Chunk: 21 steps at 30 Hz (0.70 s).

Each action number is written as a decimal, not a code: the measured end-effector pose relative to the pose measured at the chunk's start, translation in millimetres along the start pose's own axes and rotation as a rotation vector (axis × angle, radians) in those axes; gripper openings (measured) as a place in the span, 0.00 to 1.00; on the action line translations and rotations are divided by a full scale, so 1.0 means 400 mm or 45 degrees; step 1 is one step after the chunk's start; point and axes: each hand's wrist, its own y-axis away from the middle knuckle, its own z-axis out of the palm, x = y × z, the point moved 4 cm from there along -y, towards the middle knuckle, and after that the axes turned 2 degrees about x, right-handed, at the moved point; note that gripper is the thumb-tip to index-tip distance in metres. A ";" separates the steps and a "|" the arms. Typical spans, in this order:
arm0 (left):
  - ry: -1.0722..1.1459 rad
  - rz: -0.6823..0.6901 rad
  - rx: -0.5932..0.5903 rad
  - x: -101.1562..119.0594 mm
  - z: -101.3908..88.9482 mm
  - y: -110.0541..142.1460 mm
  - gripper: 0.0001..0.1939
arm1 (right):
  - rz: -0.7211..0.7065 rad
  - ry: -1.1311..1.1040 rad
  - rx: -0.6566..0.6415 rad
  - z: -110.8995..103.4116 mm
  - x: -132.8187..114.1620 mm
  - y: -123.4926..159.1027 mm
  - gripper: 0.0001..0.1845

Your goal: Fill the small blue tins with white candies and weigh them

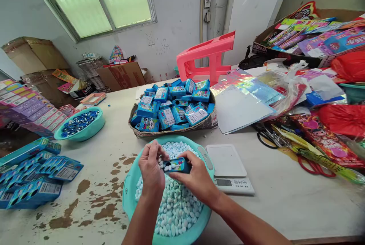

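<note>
below the fingers stands a teal bowl (pixel 126 193), heaped with pale blue and white candies (pixel 176 214). ahead of the fingers, a cardboard tray (pixel 149 134) is piled with blue boxes (pixel 171 112) lying at mixed angles. farther off to the fingers' left, a smaller basin (pixel 95 126) holds shiny blue pieces (pixel 80 123), too small to identify; nearer on that side, open boxes (pixel 35 184) stand grouped. item inspected: a small box (pixel 180 165), above the bowl and between the hands, tipped over with its open end toward the left; blue, printed side up, a few candies at its mouth. the right hand (pixel 196 176) holds it between thumb and fingers. the left hand (pixel 153 167) has its fingers curled beside the mouth; whether they grip candies cannot be told. just right of the right fingers sits a white scale (pixel 228 163).
</note>
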 end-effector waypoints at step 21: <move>0.075 -0.060 -0.132 0.017 0.025 0.012 0.16 | 0.032 -0.164 -0.047 0.016 0.005 0.016 0.17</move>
